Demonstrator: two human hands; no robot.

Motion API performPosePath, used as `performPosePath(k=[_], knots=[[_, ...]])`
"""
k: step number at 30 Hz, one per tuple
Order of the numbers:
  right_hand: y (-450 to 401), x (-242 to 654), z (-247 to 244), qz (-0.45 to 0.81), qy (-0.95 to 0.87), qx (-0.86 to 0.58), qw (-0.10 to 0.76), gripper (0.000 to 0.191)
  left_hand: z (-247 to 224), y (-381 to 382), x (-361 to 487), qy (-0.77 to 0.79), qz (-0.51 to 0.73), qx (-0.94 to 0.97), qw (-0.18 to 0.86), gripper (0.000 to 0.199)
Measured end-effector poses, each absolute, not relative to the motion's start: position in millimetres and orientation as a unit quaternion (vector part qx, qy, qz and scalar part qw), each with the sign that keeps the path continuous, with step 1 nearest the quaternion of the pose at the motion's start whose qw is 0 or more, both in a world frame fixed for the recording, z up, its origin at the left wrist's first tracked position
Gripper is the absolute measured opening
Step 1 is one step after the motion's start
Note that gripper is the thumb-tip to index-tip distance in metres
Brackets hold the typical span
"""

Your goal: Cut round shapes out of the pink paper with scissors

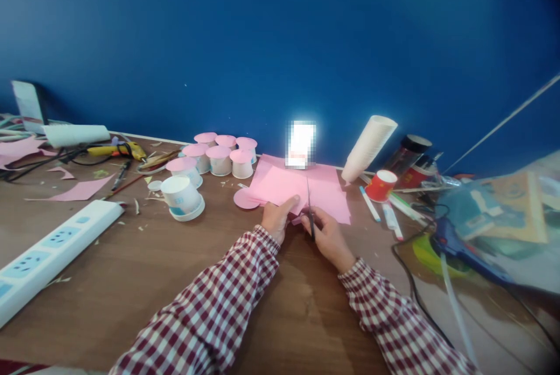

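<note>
My left hand (276, 218) grips a sheet of pink paper (273, 185) by its near edge, thumb on top. In my right hand (328, 234) is a pair of scissors (311, 214), its blades pointing away from me at the paper. Whether the blades are closed is too small to tell. More pink sheets (335, 197) lie under and behind the held one. A pink paper disc (246, 199) lies left of my left hand. Further left stand several paper cups (220, 164) with pink discs on top, and a short stack of uncovered paper cups (180, 195).
A white power strip (61, 246) lies at the left, near pink scraps (81, 189) and a yellow glue gun (131, 151). At the right are a tall cup stack (370, 144), a red cup (382, 185), markers (370, 204) and a blue glue gun (464, 252) with cable.
</note>
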State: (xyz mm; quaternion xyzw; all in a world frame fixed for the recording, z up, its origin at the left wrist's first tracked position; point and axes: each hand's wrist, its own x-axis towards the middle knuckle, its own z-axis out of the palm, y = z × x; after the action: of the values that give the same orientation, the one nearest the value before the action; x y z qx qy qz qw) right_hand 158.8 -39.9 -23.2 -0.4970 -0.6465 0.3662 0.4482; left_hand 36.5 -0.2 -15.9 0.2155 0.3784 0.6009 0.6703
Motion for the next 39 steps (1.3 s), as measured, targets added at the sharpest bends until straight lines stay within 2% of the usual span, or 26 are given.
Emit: performPosePath(k=[39], knots=[[-41.6, 158.0, -20.5, 0.35, -0.656, -0.506, 0.438, 0.029, -15.8, 1.3, 36.9, 0.386, 0.604, 0.214, 0.664, 0.032]])
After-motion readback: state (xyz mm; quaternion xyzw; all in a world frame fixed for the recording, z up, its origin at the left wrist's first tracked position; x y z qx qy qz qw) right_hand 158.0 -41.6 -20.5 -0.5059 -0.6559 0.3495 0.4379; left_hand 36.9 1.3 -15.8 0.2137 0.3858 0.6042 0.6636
